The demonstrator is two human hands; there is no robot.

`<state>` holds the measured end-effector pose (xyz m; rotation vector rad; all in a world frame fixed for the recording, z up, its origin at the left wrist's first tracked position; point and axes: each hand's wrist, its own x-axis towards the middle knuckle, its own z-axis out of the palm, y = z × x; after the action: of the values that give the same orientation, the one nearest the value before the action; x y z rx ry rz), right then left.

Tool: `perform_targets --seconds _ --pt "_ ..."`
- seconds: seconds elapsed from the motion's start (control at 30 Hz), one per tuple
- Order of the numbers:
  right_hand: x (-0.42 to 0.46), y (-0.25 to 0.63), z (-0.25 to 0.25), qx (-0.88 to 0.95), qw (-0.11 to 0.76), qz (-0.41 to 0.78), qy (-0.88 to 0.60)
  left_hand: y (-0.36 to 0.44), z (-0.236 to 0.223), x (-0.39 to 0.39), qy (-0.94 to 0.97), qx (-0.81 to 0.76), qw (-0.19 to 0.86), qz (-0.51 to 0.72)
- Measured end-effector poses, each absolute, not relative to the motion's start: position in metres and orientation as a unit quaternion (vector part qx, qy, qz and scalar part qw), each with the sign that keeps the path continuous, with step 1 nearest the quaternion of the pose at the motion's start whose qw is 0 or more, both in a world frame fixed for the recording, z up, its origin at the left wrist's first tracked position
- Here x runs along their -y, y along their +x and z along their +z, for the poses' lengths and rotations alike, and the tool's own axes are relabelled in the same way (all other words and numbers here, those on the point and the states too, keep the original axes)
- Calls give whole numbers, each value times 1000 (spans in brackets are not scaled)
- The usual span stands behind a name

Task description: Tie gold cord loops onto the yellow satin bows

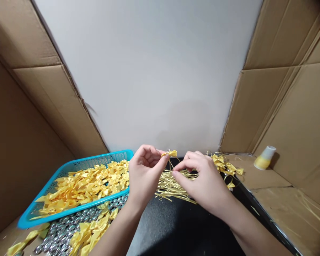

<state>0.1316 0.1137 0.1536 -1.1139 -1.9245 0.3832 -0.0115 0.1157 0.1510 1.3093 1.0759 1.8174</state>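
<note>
Between the thumb and fingers of my left hand (148,170) is a small yellow ribbon bow (172,153), held up above the black work surface. A thin gold tie (170,164) hangs down from the bow. My right hand (200,172) pinches the lower end of this tie between thumb and forefinger, just right of the bow. Beneath both hands lies a loose pile of gold ties (173,185), partly covered by my right hand. A shiny spot shows at the bow's middle, too small to make out.
A blue basket (29,218) full of yellow bows stands at left. Silver beads (61,231) and more bows (89,233) lie before it. Bows with gold ties (224,163) lie at right, near a white and yellow spool (265,158). Cardboard walls (272,96) flank a pale panel.
</note>
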Motion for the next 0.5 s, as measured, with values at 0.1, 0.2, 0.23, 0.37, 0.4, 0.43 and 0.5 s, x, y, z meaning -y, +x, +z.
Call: perform_targets --seconds 0.1,0.2,0.23,0.37,0.4,0.43,0.5 --pt "-112 135 157 771 435 169 -434 -13 150 -117 503 -416 326 684" --pt "-113 140 161 764 446 208 -417 -13 148 -117 522 -422 335 661" --pt "-114 141 162 759 450 230 -410 -13 147 -117 534 -423 337 650" --pt "-121 148 164 724 447 359 -383 -13 144 -116 597 -435 317 594" --pt "-123 149 164 714 445 389 -377 -12 143 -115 614 -441 307 578" --pt "-124 151 164 705 442 412 -372 -12 143 -114 630 -446 298 561" --pt "-126 153 164 698 436 433 -367 -12 144 -112 654 -453 284 534"
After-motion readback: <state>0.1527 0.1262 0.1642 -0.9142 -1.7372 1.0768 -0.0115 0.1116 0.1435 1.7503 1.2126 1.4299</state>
